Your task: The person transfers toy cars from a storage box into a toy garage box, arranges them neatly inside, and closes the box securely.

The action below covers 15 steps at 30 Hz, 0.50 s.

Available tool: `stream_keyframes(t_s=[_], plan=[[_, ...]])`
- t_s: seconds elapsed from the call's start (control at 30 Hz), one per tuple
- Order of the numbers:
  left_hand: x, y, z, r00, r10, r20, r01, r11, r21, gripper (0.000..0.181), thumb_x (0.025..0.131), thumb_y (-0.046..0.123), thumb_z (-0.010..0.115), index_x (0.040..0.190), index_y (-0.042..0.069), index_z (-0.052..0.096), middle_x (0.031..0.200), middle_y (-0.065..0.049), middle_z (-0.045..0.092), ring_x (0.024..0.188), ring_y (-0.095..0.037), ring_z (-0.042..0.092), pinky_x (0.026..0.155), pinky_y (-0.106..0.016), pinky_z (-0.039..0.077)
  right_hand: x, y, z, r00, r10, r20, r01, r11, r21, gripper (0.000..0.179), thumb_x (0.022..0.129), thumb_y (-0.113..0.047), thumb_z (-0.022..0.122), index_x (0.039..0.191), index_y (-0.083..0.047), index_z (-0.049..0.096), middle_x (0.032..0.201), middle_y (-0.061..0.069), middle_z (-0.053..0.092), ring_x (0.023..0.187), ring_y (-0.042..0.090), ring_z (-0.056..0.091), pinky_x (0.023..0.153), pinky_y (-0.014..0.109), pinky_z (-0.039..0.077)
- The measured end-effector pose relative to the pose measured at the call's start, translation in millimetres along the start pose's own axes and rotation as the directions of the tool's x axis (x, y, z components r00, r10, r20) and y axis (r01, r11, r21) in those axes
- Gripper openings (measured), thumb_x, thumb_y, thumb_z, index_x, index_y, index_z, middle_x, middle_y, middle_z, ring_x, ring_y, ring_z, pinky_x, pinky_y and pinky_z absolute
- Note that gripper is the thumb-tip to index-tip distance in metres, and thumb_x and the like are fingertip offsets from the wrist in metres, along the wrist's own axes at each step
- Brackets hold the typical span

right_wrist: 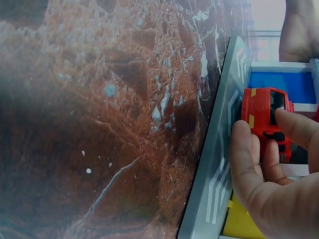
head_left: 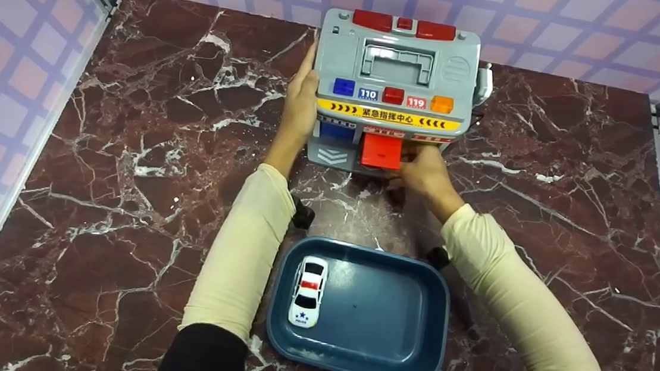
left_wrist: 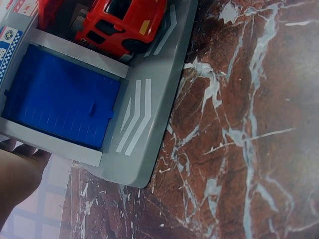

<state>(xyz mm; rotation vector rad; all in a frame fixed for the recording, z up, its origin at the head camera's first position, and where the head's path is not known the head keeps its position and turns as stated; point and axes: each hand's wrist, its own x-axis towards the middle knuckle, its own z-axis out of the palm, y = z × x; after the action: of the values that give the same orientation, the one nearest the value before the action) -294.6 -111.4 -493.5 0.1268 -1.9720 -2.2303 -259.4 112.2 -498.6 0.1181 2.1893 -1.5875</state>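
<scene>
A grey toy emergency station (head_left: pixel 341 55) with colored buttons stands at the back of the tabletop. My left hand (head_left: pixel 301 102) rests along its left side with fingers extended; in the left wrist view only part of that hand (left_wrist: pixel 20 172) shows. At the station's middle bay, my right hand (right_wrist: pixel 279 179) grips a red toy car (right_wrist: pixel 261 109), thumb and fingers around its body. The car sits on the grey ramp (left_wrist: pixel 137 119), partly inside the bay. Above it juts a raised red door (head_left: pixel 381 151), which hides the car in the head view.
In front of the station is a dark blue tray (head_left: pixel 438 314) holding a white toy police car (head_left: pixel 307 294). The blue door (left_wrist: pixel 62 97) and yellow door (right_wrist: pixel 241 221) flank the middle bay. Checkered panels (head_left: pixel 3 91) border the marbled tabletop (head_left: pixel 126 191).
</scene>
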Motion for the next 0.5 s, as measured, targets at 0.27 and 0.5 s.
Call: stream_keyframes(t_s=[0.27, 0.5], plan=[[-0.6, 0.6, 0.5, 1.000, 0.012, 0.006, -0.012, 1.000, -0.012, 0.052, 0.109, 0.011, 0.029, 0.160, 0.019, 0.027, 0.161, 0.000, 0.036, 0.133, -0.015, 0.051, 0.108, -0.017, 0.041, 2.2, -0.4, -0.4, 1.000, 0.021, -0.006, -0.021, 1.000, 0.006, 0.029, 0.094, 0.004, 0.057, 0.122, 0.012, 0.057, 0.101, 0.015, 0.062, 0.065, 0.018, 0.065, 0.067, 0.038, 0.063], [1.6, -1.0, -0.3, 1.000, 0.008, 0.009, -0.008, 1.000, -0.020, 0.053, 0.108, 0.008, 0.027, 0.160, 0.017, 0.024, 0.162, -0.002, 0.034, 0.136, -0.016, 0.049, 0.109, -0.015, 0.040, 4.6, -1.1, 0.2, 0.999, 0.036, -0.023, -0.037, 0.999, -0.010, 0.031, 0.095, 0.003, 0.057, 0.125, 0.010, 0.057, 0.114, 0.021, 0.064, 0.065, 0.017, 0.067, 0.067, 0.035, 0.063]])
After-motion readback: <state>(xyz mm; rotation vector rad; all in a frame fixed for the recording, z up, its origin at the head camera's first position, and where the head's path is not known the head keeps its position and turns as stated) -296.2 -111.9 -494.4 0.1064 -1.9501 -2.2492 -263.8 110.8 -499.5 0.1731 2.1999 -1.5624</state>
